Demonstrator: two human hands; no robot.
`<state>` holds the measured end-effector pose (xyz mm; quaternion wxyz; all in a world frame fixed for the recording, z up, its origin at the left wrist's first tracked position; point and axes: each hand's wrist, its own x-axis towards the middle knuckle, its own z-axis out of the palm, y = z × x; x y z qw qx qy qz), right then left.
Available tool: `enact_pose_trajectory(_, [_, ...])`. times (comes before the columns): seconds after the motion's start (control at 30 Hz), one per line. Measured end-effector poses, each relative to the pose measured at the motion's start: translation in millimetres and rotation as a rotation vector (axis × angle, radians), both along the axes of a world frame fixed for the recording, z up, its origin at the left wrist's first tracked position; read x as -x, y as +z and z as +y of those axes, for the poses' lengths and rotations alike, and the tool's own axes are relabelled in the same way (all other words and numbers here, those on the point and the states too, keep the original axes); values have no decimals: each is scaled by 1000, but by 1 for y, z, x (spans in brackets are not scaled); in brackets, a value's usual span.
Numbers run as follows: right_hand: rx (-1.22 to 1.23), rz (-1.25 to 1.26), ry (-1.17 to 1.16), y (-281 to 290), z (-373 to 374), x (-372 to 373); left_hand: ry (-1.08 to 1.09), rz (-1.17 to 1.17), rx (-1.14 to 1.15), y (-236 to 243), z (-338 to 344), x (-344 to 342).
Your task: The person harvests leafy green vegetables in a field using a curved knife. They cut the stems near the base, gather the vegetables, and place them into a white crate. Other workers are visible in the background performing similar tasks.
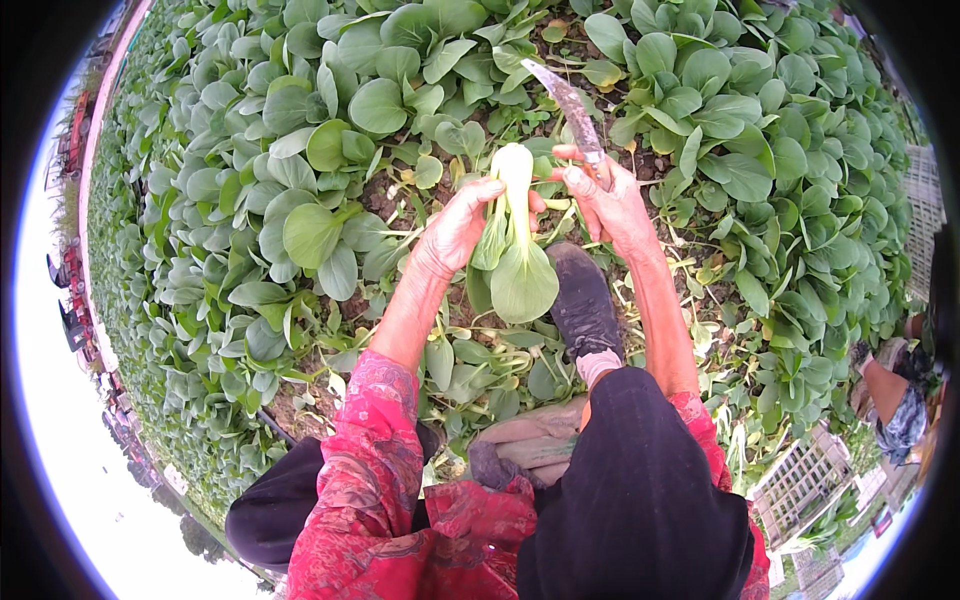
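Note:
My left hand (465, 225) is closed around a head of bok choy (517, 205), its pale stem base up and its green leaves hanging down. The fingers wrap behind the stalks and show again on the far side. In my right hand (610, 205) is a knife with a curved blade (570, 105), its tip pointing up and to the left; its handle is hidden in the grip. The thumb and forefinger of this hand reach toward the stem, close beside it. Whether they touch it I cannot tell.
Dense bok choy plants (310, 220) grow on both sides and ahead. Loose trimmed leaves (475, 375) lie on the soil near my dark shoe (583, 300). A pale plastic crate (802, 475) stands at the lower right, and another person's leg (885, 390) shows at the right edge.

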<state>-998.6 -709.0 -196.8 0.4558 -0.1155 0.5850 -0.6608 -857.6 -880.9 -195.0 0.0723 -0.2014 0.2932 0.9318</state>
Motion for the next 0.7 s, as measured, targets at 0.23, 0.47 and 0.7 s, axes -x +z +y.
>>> enact_pose_trajectory(0.23, [-492,826,-68,-36,22,10,-35,43,314,9,3,7])
enact_pose_trajectory(0.47, [-465,1230,-131,-8,20,-8,-112,-88,487,16,11,13])
enact_pose_trajectory(0.7, [-269,1310,19,1,7,-19,-200,-127,611,20,21,27])
